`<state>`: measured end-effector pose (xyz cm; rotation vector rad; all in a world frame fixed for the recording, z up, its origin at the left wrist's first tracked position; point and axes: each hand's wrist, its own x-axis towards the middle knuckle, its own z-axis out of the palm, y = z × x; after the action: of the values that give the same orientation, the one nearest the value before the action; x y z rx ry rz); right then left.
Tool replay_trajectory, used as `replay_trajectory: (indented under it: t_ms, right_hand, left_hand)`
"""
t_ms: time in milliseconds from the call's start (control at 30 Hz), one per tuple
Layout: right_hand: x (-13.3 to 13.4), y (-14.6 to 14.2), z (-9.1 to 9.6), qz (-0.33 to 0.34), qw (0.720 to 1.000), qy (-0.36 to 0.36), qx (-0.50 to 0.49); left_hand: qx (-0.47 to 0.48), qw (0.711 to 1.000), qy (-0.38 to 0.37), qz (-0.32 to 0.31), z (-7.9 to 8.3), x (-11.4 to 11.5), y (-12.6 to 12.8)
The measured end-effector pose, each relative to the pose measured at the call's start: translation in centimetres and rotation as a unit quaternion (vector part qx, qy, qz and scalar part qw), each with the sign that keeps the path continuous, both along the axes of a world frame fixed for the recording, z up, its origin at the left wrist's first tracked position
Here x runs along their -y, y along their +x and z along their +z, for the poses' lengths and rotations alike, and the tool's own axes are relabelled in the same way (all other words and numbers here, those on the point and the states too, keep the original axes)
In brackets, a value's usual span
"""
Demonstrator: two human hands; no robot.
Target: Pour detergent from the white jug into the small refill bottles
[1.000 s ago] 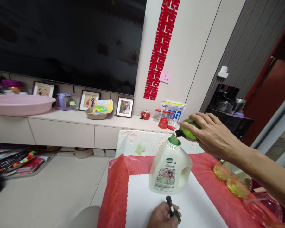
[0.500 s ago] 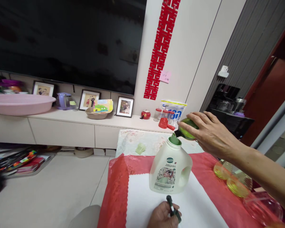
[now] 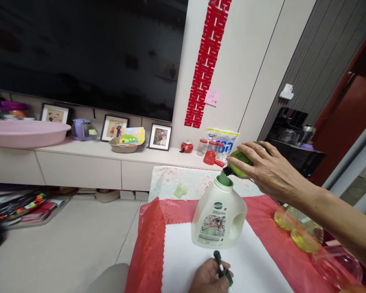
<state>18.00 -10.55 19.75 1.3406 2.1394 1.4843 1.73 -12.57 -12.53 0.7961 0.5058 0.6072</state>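
Note:
A whitish detergent jug (image 3: 218, 217) with a green open neck stands on a white sheet (image 3: 186, 260) laid over a red cloth. My right hand (image 3: 270, 169) grips a small green bottle (image 3: 240, 165), tipped sideways with its dark nozzle right at the jug's neck. My left hand (image 3: 209, 276) rests low on the white sheet, fingers closed around a dark green cap (image 3: 222, 266). Whether liquid is flowing I cannot make out.
Glass bowls with yellow liquid (image 3: 299, 230) and a pinkish glass dish (image 3: 338, 264) sit right of the jug. A small pale green cap (image 3: 179, 190) lies further back on the table. Behind: a low cabinet (image 3: 79, 162) with photo frames, pink basin (image 3: 24, 133), jars and a large dark screen.
My right hand has tilted the green bottle slightly more, its nozzle staying at the jug's neck. My left hand has not moved.

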Motion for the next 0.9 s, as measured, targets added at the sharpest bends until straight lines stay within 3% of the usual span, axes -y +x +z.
replay_trajectory:
  t_ms: [667,900]
  right_hand:
    - [0.0,-0.6,-0.1,0.014,1.0,0.011,0.006]
    - [0.1,0.6,-1.9,-0.013,0.996,0.022,-0.091]
  left_hand:
    - [0.018,1.0,-0.004,0.006,-0.3,0.0,0.1]
    - [0.029,1.0,0.006,0.001,-0.8,-0.1,0.2]
